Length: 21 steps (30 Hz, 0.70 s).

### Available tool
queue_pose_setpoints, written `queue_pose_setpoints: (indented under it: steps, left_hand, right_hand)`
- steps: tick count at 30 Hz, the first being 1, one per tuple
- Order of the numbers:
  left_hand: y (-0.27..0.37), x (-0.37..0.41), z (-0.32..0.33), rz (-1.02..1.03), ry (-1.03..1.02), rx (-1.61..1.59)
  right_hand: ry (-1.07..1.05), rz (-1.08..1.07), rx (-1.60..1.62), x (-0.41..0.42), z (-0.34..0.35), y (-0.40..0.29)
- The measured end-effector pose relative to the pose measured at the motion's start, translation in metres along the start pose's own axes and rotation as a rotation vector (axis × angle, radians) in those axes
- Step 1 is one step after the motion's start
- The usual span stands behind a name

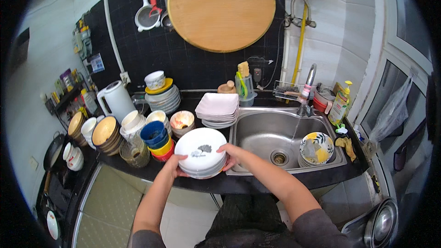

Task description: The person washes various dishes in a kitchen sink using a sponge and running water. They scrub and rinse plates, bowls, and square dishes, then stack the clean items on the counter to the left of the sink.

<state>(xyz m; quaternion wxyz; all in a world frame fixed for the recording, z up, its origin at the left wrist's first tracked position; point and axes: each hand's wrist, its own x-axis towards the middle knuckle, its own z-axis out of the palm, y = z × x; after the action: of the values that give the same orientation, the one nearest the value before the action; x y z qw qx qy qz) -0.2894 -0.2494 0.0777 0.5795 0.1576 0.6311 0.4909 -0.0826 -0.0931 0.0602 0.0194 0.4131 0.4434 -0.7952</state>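
Both my hands hold a stack of round white plates (200, 144) at the counter's front edge, left of the sink. My left hand (177, 166) grips the stack's left rim, thumb on top; my right hand (231, 155) grips its right rim the same way. The top plate bears a dark tree print. Whether the stack touches the counter, I cannot tell. Behind it stand square white dishes (217, 105) on round plates. In the steel sink (256, 137), patterned bowls (316, 147) sit at the right, and a thin stream of water runs from the faucet (306, 98).
Left of the plates crowd blue bowls (153, 134), a glass jar (135, 155), tan bowls (105, 132) and a white kettle (117, 100). More plates (163, 100) are stacked near the back wall. A soap bottle (339, 105) and a yellow cloth (345, 147) lie beyond the sink's right rim.
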Motion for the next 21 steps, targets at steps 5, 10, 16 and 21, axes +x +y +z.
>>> queue_pose_setpoints:
  steps: [5,10,16,21]
  left_hand:
    - [0.012,-0.039,0.025,0.023,0.017,0.070]
    - [0.027,-0.041,0.056,0.052,-0.061,0.098]
    - [0.039,-0.040,0.128,0.275,-0.111,0.154]
    - [0.043,-0.003,0.175,0.690,-0.145,0.144]
  right_hand:
    - [-0.003,-0.042,0.034,-0.036,0.004,0.006]
    - [-0.007,-0.127,0.089,-0.080,-0.025,-0.001]
    - [0.075,-0.354,-0.004,-0.135,-0.076,-0.007]
    - [0.239,-0.642,0.060,-0.151,-0.109,-0.009]
